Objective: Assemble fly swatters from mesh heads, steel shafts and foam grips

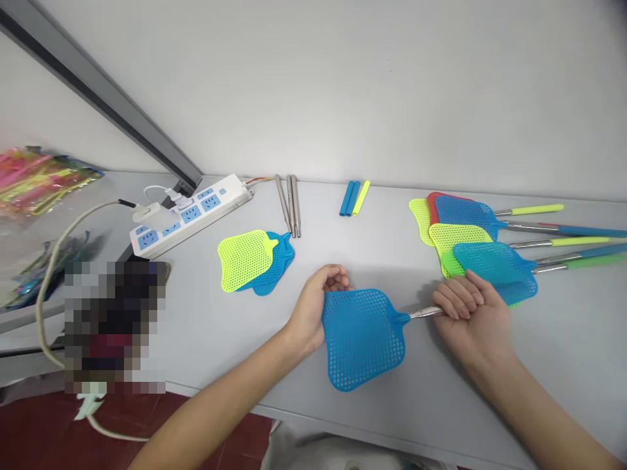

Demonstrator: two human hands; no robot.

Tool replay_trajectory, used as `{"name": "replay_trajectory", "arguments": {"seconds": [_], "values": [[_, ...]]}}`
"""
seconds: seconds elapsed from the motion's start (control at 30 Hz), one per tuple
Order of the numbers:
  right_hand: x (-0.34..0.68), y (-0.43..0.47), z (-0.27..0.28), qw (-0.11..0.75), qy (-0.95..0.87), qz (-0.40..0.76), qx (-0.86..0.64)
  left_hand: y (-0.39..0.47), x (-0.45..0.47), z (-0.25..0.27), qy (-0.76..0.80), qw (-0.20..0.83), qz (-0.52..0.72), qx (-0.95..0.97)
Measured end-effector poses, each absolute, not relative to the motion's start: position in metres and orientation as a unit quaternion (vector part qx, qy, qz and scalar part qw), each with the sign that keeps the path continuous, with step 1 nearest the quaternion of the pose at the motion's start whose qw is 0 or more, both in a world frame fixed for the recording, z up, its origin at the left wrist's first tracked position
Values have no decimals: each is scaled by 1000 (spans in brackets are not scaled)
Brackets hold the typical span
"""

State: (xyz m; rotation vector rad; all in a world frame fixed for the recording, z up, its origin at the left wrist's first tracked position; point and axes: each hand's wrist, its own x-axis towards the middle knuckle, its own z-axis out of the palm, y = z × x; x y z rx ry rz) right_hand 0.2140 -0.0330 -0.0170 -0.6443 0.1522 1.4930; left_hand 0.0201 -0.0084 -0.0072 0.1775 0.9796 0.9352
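Blue swatter (pixel 363 341) held; bag (pixel 73 175) contains coloured pieces (pixel 19 173).

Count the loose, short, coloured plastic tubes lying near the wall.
3, left to right: first blue tube, second blue tube, yellow tube, side by side on the grey table; none looks hidden.

single head-worn view, facing forward and down; left hand (pixel 313 305) and right hand (pixel 471 312) at near range, desk (pixel 321 243) beneath, wall (pixel 343 85) beyond.
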Motion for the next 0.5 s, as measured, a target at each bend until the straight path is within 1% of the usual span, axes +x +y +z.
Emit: {"name": "replay_trajectory", "arguments": {"seconds": [0.13, 0.3, 0.5], "values": [[219, -31, -18, 676, 60, 676, -287, -8, 21, -8, 467, 770, 417, 121], [220, -29, -18, 673, 73, 677, -289, -7, 19, -8, 463, 776, 414, 110], [226, -27, -16, 691, 75, 660, -285, -8, 19, -8, 460, 774, 418, 120]]}}
